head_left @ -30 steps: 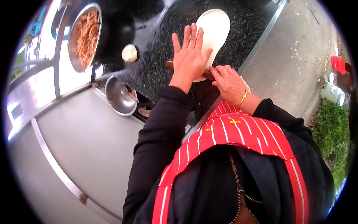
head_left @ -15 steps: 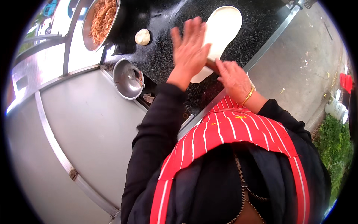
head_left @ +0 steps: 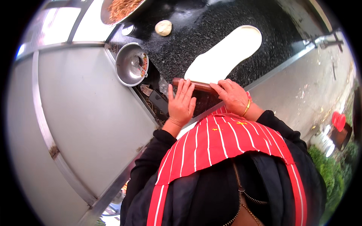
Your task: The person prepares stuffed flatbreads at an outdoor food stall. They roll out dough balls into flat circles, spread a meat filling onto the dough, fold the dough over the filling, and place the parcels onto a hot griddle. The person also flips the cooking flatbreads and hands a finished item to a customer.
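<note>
A brown wooden rolling pin (head_left: pixel 201 86) lies across the near end of a long, flat sheet of pale dough (head_left: pixel 226 52) on the black speckled worktop. My left hand (head_left: pixel 181 103) rests its outstretched fingers on the pin's left end, palm down and not wrapped round it. At the other end, my right hand (head_left: pixel 234 97) has its bent fingers and thumb closed on the pin; part of that end is hidden beneath them. A small round ball of dough (head_left: pixel 163 28) sits farther off to the left, apart from the sheet.
A metal bowl (head_left: pixel 130 64) with a spoon and some reddish food stands at the worktop's left edge. Beyond it is a large pan (head_left: pixel 109 17) of brown shredded food. A dark phone-like slab (head_left: pixel 158 101) lies near my left hand. A metal edge (head_left: pixel 279 67) borders the worktop on the right.
Both hands have drawn the rolling pin toward me, to the dough's near end. My left hand has come off the dough's middle onto the pin's left end. The view has shifted too.
</note>
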Motion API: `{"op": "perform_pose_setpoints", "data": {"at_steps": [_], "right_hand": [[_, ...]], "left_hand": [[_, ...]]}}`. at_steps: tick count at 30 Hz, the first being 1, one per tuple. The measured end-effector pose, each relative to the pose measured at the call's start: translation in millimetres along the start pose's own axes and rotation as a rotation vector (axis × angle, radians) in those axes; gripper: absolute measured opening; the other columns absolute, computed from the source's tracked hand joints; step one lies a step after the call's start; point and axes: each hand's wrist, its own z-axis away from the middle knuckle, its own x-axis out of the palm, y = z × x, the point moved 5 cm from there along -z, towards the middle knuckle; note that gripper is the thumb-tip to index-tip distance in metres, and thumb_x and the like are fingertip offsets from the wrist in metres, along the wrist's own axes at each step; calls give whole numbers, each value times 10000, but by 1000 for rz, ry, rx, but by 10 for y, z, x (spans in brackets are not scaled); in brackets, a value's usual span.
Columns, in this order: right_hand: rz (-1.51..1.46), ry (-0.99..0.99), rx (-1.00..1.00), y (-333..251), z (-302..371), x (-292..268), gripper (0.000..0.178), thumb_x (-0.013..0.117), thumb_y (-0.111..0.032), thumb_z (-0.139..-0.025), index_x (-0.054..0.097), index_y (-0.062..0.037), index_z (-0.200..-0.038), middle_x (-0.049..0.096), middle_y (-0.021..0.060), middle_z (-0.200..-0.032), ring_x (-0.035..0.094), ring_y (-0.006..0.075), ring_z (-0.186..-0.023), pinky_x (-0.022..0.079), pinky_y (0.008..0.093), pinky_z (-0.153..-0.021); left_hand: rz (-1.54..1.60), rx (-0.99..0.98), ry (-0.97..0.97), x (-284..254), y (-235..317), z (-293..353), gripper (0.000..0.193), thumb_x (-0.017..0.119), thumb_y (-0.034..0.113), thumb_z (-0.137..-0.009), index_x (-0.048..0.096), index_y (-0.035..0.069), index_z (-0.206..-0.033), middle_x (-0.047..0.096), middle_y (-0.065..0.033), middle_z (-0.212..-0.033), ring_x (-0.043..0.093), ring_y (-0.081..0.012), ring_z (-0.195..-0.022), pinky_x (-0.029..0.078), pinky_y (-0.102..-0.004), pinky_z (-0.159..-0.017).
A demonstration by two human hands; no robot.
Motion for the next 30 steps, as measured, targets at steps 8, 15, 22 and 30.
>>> {"op": "perform_pose_setpoints", "data": {"at_steps": [8, 15, 22, 30], "right_hand": [[277, -90, 28, 683, -654, -139, 590, 539, -306, -975, 413, -3, -1466, 329, 172, -1587, 209, 349, -1509, 191, 504, -1210], [365, -200, 15, 821, -772, -85, 623, 531, -349, -965, 421, -5, -1472, 312, 194, -1594, 193, 370, -1512, 156, 588, -1189], [409, -54, -54, 1054, -1572, -129, 585, 549, -320, -964, 431, -73, -1481, 331, 192, -1581, 249, 392, -1481, 199, 595, -1162], [448, 6, -37, 1195, -1865, -82, 612, 521, -353, -979, 381, -109, -1522, 284, 190, -1610, 217, 383, -1501, 168, 604, -1177]], "left_hand": [[-264, -498, 65, 378, -25, -577, 715, 536, 392, -940, 378, -42, -1486, 273, -233, -1606, 218, -375, -1508, 52, -594, -1199], [-323, -803, 31, 545, 26, -542, 626, 516, 352, -973, 415, -3, -1478, 281, -215, -1607, 225, -364, -1505, 88, -642, -1168], [-353, -832, 203, 351, -531, -1141, 601, 502, 358, -987, 422, 29, -1484, 321, -183, -1597, 248, -318, -1501, 89, -626, -1175], [-444, -786, 346, 250, -855, -1402, 609, 521, 404, -986, 428, 87, -1497, 347, -99, -1600, 240, -266, -1509, 110, -595, -1192]]}}
